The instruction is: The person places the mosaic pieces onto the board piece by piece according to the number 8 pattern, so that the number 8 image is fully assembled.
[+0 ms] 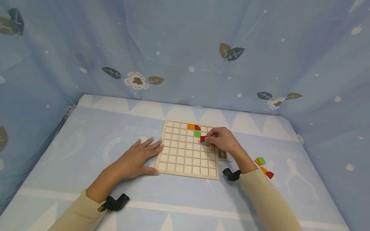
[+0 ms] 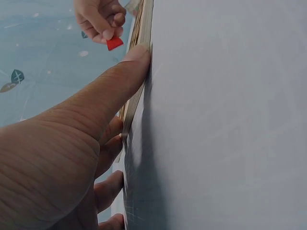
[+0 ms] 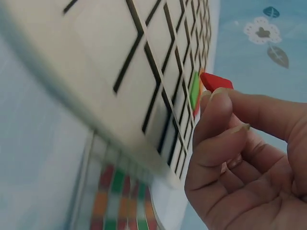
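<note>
A wooden grid board (image 1: 179, 154) lies on the table. In its upper part sit an orange tile (image 1: 190, 126), a red tile with a curved edge (image 1: 198, 127) and a green square tile (image 1: 197, 133). My right hand (image 1: 224, 139) pinches another red tile (image 3: 217, 82) between thumb and index finger, over the board's right side; in the right wrist view it looks raised off the grid. My left hand (image 1: 138, 158) lies spread at the board's left edge, its fingertips and thumb (image 2: 136, 55) touching the frame.
Several loose tiles, among them a green one (image 1: 261, 160) and a red one (image 1: 269, 175), lie right of the right forearm. A card with a coloured grid pattern (image 3: 120, 201) lies partly under the board's right edge. A patterned curtain (image 1: 185, 57) hangs behind the table.
</note>
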Demonstrator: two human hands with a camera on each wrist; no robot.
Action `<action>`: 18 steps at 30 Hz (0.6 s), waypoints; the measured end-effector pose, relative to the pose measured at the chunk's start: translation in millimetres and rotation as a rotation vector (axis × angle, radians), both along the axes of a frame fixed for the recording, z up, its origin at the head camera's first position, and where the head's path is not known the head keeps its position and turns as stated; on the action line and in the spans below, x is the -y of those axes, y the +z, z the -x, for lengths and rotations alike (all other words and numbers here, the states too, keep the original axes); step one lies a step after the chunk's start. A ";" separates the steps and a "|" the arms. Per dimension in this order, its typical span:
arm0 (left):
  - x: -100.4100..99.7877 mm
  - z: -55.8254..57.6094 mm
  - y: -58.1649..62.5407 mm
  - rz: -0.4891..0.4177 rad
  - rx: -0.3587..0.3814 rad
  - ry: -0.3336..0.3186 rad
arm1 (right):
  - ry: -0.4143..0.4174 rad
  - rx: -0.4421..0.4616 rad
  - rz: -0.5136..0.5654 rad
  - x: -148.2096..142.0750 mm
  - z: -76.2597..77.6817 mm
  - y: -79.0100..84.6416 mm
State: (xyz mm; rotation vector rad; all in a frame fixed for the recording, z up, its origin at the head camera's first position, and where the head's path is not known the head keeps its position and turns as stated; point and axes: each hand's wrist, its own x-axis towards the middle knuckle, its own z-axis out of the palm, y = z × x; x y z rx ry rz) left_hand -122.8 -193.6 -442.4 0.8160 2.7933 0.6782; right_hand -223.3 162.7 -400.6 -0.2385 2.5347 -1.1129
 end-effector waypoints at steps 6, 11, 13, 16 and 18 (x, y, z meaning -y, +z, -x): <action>-1.9 -0.5 1.9 0.006 -0.005 0.001 | 0.025 -0.005 0.008 11.0 2.0 -8.5; -2.5 -0.3 2.8 0.010 -0.007 0.000 | 0.023 0.005 -0.039 18.1 3.5 -10.2; -2.9 -0.3 2.8 0.012 -0.006 0.001 | 0.029 0.002 -0.065 20.5 4.7 -10.3; -3.1 -0.4 2.9 0.014 -0.004 0.008 | 0.045 -0.007 -0.105 23.5 6.8 -10.6; -3.2 -0.4 2.8 0.013 -0.004 0.008 | 0.055 -0.015 -0.132 24.9 7.5 -10.3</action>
